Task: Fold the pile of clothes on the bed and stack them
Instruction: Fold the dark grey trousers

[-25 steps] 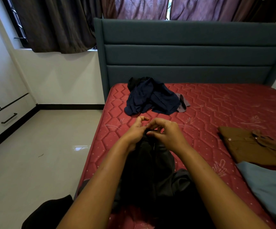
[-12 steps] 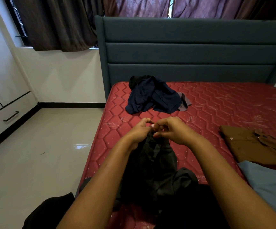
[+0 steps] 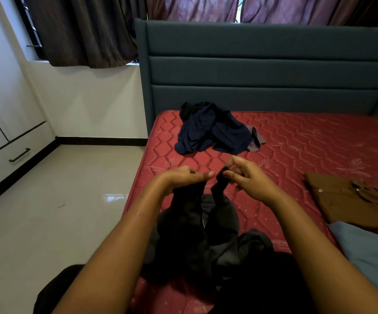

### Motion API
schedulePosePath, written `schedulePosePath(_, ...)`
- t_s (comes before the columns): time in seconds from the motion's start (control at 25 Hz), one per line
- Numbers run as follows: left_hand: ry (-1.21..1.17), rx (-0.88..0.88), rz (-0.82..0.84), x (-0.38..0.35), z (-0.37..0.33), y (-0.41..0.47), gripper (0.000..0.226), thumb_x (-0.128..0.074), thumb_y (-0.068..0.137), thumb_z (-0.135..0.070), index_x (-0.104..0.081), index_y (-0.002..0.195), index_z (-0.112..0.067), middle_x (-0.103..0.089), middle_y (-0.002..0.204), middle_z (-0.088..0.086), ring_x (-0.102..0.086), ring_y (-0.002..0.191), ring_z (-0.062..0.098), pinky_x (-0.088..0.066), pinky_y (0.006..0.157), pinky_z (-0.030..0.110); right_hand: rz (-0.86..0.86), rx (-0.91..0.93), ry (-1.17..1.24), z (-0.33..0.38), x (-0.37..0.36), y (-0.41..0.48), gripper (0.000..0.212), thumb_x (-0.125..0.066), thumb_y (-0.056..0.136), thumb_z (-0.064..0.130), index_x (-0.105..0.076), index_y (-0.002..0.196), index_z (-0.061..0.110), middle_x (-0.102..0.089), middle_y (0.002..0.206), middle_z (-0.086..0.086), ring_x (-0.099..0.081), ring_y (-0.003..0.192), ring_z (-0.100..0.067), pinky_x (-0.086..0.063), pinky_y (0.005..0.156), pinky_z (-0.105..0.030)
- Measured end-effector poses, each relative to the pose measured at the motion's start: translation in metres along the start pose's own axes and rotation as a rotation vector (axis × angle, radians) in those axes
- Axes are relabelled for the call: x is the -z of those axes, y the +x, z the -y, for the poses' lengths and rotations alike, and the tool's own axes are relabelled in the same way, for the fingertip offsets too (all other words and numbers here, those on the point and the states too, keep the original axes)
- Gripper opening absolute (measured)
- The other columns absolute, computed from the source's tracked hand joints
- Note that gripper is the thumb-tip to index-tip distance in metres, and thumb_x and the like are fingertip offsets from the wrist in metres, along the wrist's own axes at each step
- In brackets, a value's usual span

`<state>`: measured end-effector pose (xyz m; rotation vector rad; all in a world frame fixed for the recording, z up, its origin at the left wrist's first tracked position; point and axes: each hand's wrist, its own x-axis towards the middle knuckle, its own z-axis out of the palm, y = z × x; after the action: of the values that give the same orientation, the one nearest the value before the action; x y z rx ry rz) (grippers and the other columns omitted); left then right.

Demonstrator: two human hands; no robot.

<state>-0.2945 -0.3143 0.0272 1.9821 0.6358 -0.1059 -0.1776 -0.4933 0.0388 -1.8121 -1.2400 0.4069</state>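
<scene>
You hold a dark grey garment up over the near part of the mattress. Its soft, matte cloth hangs in two limp columns with a gap between them. Your left hand is curled round the top of the left column. Your right hand pinches the peak of the right column between thumb and fingertips. The lower part of the garment bunches in loose folds on the bed close to you.

The mattress is red and quilted, stitched in a honeycomb of hexagons with small pale dots. Behind it stands a teal upholstered headboard made of three padded horizontal bands. The floor is glossy pale tile.

Counting the clothes, there are four lots. The first is the garment in your two hands. The second is a crumpled navy heap near the headboard, with a greyish scrap poking out on its right. The third is a brown shirt lying flat at the right, two pale buttons showing. The fourth is a smooth blue-grey cloth just beside the shirt, nearer you.
</scene>
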Motion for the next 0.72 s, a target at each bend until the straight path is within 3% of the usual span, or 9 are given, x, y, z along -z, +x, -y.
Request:
schedulePosePath(0.08, 0.372, 0.111, 0.115, 0.011, 0.019, -0.002, 0.039, -0.076, 0.077, -0.044, -0.065, 0.084, -0.007, -0.060, 0.079, 0.003, -0.055, 0.071, 0.017, -0.046, 0.067, 0.027, -0.057, -0.086, 0.164, -0.009, 0.003, -0.003, 0.002, -0.048, 0.099, 0.009, -0.047, 0.097, 0.010, -0.053, 0.076, -0.011, -0.052, 0.066, -0.011, -0.048, 0.054, -0.020)
schedulePosePath(0.16, 0.589, 0.149, 0.104, 0.011, 0.033, -0.001, 0.020, -0.073, 0.083, -0.025, -0.062, 0.081, -0.008, -0.057, 0.078, 0.004, -0.052, 0.071, 0.018, -0.039, 0.063, 0.024, -0.101, -0.148, 0.236, -0.019, 0.007, -0.001, 0.006, -0.044, 0.100, 0.007, -0.043, 0.100, 0.012, -0.052, 0.083, -0.012, -0.053, 0.069, -0.014, -0.052, 0.054, -0.021)
schedulePosePath(0.28, 0.628, 0.095, -0.173, 0.005, 0.056, 0.007, 0.025, -0.065, 0.089, -0.022, -0.066, 0.111, -0.010, -0.063, 0.111, 0.008, -0.059, 0.102, 0.027, -0.043, 0.082, 0.028, -0.268, -0.159, 0.054, -0.035, 0.008, 0.009, 0.026, -0.044, 0.097, -0.004, -0.041, 0.110, 0.018, -0.054, 0.099, -0.014, -0.059, 0.071, -0.018, -0.053, 0.059, -0.026)
schedulePosePath(0.36, 0.549, 0.037, -0.442, -0.002, 0.068, 0.015, 0.026, -0.062, 0.090, -0.019, -0.063, 0.114, -0.009, -0.056, 0.121, 0.016, -0.057, 0.106, 0.034, -0.046, 0.090, 0.036, -0.278, -0.121, -0.093, -0.040, 0.000, 0.012, 0.047, -0.048, 0.090, -0.011, -0.043, 0.126, 0.019, -0.051, 0.114, -0.006, -0.062, 0.087, -0.020, -0.050, 0.070, -0.025)
schedulePosePath(0.4, 0.484, 0.008, -0.527, -0.009, 0.071, 0.019, 0.027, -0.061, 0.090, -0.017, -0.061, 0.115, -0.007, -0.051, 0.122, 0.018, -0.056, 0.106, 0.037, -0.046, 0.092, 0.039, -0.198, -0.097, -0.157, -0.042, -0.011, 0.013, 0.053, -0.048, 0.086, -0.015, -0.047, 0.129, 0.017, -0.051, 0.118, -0.002, -0.061, 0.096, -0.021, -0.049, 0.078, -0.025)
schedulePosePath(0.48, 0.409, -0.057, -0.539, -0.028, 0.075, 0.021, 0.030, -0.060, 0.090, -0.013, -0.056, 0.118, -0.004, -0.045, 0.122, 0.018, -0.053, 0.108, 0.036, -0.044, 0.093, 0.041, 0.088, -0.049, -0.306, -0.050, -0.041, 0.013, 0.053, -0.047, 0.081, -0.015, -0.059, 0.124, 0.014, -0.061, 0.119, -0.001, -0.060, 0.108, -0.022, -0.045, 0.089, -0.021)
schedulePosePath(0.6, 0.381, -0.085, -0.482, -0.064, 0.085, 0.018, 0.027, -0.062, 0.086, -0.012, -0.056, 0.112, -0.007, -0.051, 0.117, 0.015, -0.053, 0.108, 0.032, -0.044, 0.089, 0.039, 0.558, -0.085, -0.677, -0.077, -0.087, 0.004, 0.035, -0.048, 0.093, 0.013, -0.062, 0.123, 0.022, -0.063, 0.124, -0.006, -0.056, 0.116, -0.027, -0.044, 0.095, -0.032)
schedulePosePath(0.72, 0.325, 0.082, -0.325, -0.094, 0.097, 0.009, 0.015, -0.067, 0.082, -0.022, -0.060, 0.093, -0.015, -0.063, 0.107, 0.009, -0.060, 0.102, 0.029, -0.049, 0.083, 0.035, 0.713, -0.178, -0.899, -0.093, -0.097, -0.005, 0.030, -0.048, 0.096, 0.033, -0.061, 0.123, 0.027, -0.061, 0.125, -0.006, -0.053, 0.117, -0.028, -0.046, 0.093, -0.039)
